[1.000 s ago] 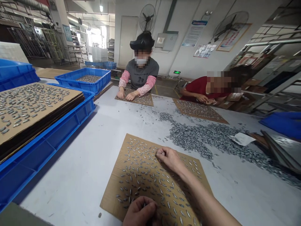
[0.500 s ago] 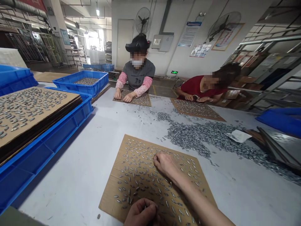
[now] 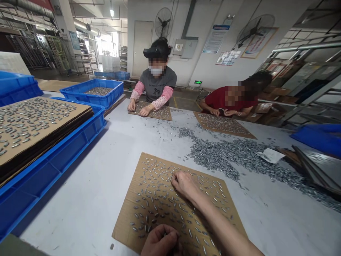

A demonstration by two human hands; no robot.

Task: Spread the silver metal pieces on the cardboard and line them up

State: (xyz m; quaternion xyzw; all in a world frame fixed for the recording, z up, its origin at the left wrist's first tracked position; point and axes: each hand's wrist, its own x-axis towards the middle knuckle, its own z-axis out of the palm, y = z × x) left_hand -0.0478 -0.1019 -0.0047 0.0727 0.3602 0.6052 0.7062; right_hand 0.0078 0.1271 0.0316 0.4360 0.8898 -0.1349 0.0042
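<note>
A brown cardboard sheet (image 3: 128, 213) lies before me on the white table, covered with small, spindle-shaped silver-grey metal pieces (image 3: 190, 233) set apart from one another. Over its middle is my right hand (image 3: 184, 184), thumb and fingers pinched together close to the pieces; whatever the fingertips hold is hidden. My left hand (image 3: 162, 240) is curled closed at the sheet's near edge, with only a tiny glint between thumb and fingers, too small to name. A large loose heap of the same metal pieces (image 3: 213, 156) spreads beyond the sheet's far right side.
At left, a blue crate (image 3: 66, 156) carries stacked cardboard sheets (image 3: 53, 131) with pieces on top. Another blue crate (image 3: 115, 94) stands behind. Two co-workers (image 3: 156, 85) sit across the table, each at a cardboard sheet (image 3: 226, 126). A white scrap (image 3: 270, 155) lies on the heap.
My right hand has shifted slightly left over the sheet, still pinched. The left hand has stayed in place. The view has moved very little.
</note>
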